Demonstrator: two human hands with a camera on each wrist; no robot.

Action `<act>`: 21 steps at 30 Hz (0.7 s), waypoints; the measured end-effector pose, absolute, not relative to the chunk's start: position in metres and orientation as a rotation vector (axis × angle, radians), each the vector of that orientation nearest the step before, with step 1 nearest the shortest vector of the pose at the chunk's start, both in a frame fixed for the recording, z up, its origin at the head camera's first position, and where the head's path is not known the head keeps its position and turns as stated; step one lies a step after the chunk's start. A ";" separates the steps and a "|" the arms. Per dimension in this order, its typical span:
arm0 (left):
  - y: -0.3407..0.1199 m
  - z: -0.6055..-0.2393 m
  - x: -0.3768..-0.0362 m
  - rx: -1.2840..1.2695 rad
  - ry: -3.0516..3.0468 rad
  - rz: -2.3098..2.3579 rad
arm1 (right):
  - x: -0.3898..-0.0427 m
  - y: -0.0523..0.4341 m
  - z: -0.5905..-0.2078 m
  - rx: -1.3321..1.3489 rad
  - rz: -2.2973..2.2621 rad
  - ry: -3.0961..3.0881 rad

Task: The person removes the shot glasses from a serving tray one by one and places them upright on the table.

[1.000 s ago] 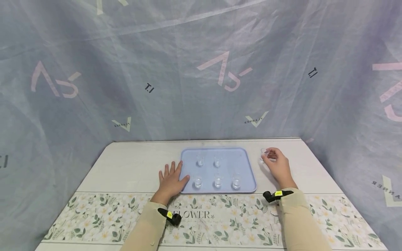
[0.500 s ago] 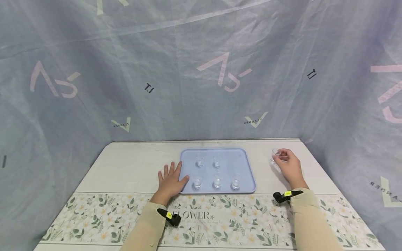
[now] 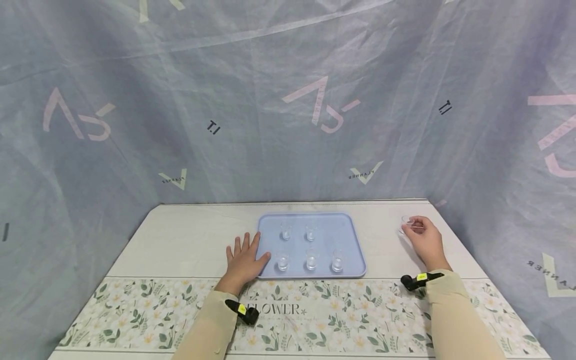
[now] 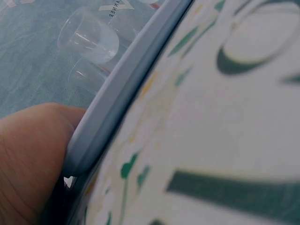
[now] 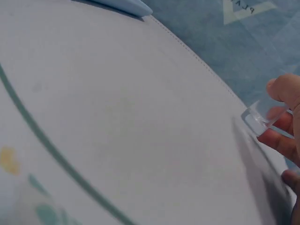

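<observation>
A light blue tray [image 3: 351,235] lies in the middle of the table with several small clear glasses [image 3: 311,259] standing on it. My left hand [image 3: 244,261] lies flat, fingers spread, its thumb against the tray's left front edge [image 4: 117,98]. My right hand [image 3: 425,240] is far to the right of the tray and pinches one small clear glass [image 3: 406,220] in its fingertips, just above the tabletop. The right wrist view shows that glass [image 5: 260,119] tilted between thumb and fingers. Two glasses [image 4: 89,40] show past the tray rim in the left wrist view.
The white table [image 3: 189,240] has a floral runner [image 3: 315,315] along its front edge. Grey-blue printed sheeting [image 3: 288,100] closes in the back and both sides, close to the right hand. Black wrist straps with yellow tags [image 3: 243,310] sit on both sleeves.
My right hand has carried the small glass steadily to the right, away from the tray. The left hand and the tray have stayed put.
</observation>
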State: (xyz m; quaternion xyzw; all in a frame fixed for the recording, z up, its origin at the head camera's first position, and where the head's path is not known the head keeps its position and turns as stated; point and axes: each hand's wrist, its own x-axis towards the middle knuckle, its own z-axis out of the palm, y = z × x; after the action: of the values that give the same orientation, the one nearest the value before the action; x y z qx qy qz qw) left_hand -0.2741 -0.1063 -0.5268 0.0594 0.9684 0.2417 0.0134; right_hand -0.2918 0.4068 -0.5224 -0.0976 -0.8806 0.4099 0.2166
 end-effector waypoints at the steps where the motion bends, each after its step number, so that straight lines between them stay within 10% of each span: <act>1: -0.106 -0.526 -0.273 0.186 3.018 0.758 | -0.292 0.407 -0.523 -0.281 1.132 -2.435; 21: -0.106 -0.525 -0.273 0.198 3.019 0.761 | -0.291 0.410 -0.529 -0.368 1.146 -2.466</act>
State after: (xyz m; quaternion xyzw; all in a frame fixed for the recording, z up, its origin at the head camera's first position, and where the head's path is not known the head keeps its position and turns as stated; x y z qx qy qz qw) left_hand -0.2732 -0.1058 -0.5251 0.0634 0.9676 0.2440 0.0108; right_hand -0.2905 0.4098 -0.5286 -0.1316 -0.8809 0.4094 0.1975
